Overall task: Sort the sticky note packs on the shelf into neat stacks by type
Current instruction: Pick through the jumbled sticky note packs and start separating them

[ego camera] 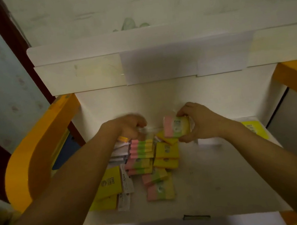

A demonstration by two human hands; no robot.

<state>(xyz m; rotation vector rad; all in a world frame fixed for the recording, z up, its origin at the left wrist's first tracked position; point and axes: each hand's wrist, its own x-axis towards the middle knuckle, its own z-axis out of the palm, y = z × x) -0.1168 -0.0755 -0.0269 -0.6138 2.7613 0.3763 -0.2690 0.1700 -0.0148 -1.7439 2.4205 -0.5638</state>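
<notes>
Both forearms enter from the lower edge and reach over a white shelf (221, 178) framed by orange side rails (40, 151).

Right hand (201, 121): thumb below and fingertips (183, 113) above pinch a striped sticky note pack (175, 126), pink, green and yellow, lifted clear of the pile near the white back wall. Its printed label shows digits, possibly "2208"; blur prevents a sure reading.

Left hand (130, 126): motion-blurred, fingers curled downward at the far left end of the pile; whether they grip a pack cannot be told.

Shelf contents, from the hands outward:
- striped packs (142, 151), overlapping in a loose column down the middle, with two more (160, 189) nearer the front edge;
- yellow packs (167, 153), heaped just right of the striped column, directly beneath the lifted pack;
- white-wrapped packs (118, 154), left of the striped column, partly under the left wrist;
- a larger yellow pack (110, 181) at front left, label reading "2207", with another yellow pack (104, 203) below it;
- a white paper strip (126, 181) just beside it, printed "STICK";
- a lone yellow pack (255, 129) at the far right, well apart from the pile, also marked "2207".
</notes>
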